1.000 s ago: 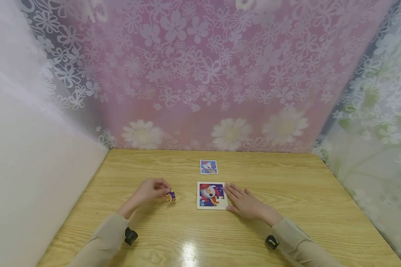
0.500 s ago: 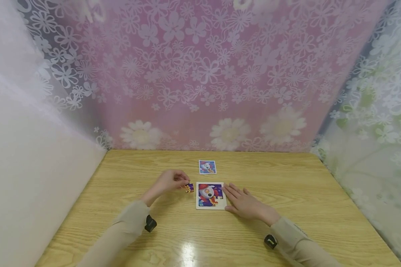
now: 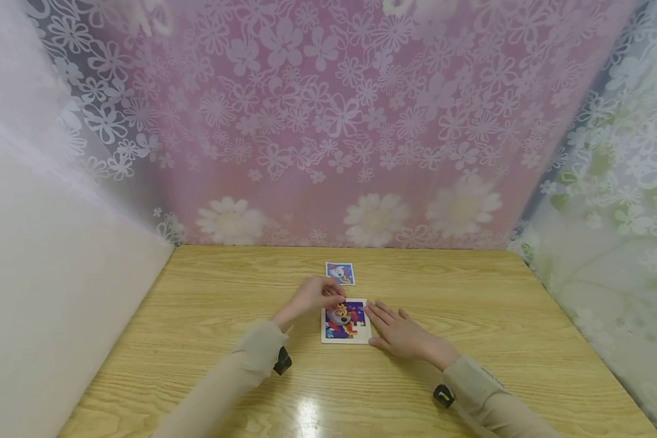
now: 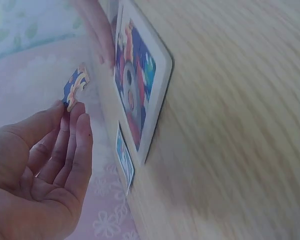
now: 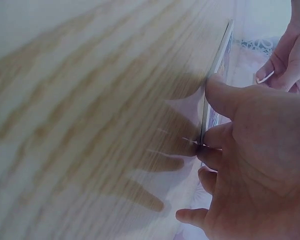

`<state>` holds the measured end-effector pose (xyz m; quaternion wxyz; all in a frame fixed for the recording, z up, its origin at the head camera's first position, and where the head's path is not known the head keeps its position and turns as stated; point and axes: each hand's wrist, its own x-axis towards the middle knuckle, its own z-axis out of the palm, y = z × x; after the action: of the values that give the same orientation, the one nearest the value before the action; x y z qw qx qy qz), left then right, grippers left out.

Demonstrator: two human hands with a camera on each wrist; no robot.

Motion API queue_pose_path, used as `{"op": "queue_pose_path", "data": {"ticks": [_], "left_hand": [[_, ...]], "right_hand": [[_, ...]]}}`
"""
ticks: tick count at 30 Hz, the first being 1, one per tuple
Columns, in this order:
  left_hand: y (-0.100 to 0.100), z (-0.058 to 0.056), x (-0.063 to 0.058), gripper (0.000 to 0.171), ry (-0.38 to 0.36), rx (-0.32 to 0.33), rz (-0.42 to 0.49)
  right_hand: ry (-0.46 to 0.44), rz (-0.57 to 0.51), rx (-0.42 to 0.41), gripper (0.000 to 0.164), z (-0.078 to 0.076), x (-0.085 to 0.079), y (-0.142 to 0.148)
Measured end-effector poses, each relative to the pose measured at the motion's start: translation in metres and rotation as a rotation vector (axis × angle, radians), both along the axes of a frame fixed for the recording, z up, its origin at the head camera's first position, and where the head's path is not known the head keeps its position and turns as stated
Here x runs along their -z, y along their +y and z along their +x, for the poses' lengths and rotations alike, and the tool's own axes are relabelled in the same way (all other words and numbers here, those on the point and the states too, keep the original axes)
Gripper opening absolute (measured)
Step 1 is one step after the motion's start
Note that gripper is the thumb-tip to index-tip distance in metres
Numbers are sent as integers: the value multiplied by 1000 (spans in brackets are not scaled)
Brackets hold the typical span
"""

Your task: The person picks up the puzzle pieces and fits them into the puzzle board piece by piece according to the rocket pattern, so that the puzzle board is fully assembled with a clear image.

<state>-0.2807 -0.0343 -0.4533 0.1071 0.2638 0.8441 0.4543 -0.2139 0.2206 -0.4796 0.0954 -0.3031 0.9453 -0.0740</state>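
Observation:
Between thumb and fingertips my left hand [image 3: 313, 297] pinches a jigsaw piece [image 4: 76, 87], purple-blue with a yellow-orange curl. It is held up over the puzzle board [image 3: 346, 341], overlapping the white character's head in the head view. The square board has a pale frame and a red, white and purple picture, with a bare cream patch at its lower right. My right hand [image 3: 401, 333] rests with extended fingers along the board's right edge. In the right wrist view its thumb [image 5: 222, 95] and fingers touch that edge.
A small printed picture card [image 3: 340, 274] with the same character lies just behind the board. All this sits on a wood-grain table [image 3: 241, 267]. A flowered pink curtain [image 3: 306, 121] hangs along the table's far edge, with pale panels at both sides.
My left hand has carried the jigsaw piece rightward from the bare table on the left to above the board. The right hand stays in place at the board's edge.

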Motion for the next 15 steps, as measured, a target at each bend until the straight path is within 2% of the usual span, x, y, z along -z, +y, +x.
{"op": "queue_pose_path", "data": {"ticks": [3,10,15], "left_hand": [[12,3,3,11,-1,31,-20],[32,9,16,6,51,79,-90],[40,10,24,6,55,70,-124]], "right_hand": [[6,-7,-6,67,0,0,0],[12,-24,-14,67,0,1,1],[4,-14,-6,68,-1,2,1]]}}
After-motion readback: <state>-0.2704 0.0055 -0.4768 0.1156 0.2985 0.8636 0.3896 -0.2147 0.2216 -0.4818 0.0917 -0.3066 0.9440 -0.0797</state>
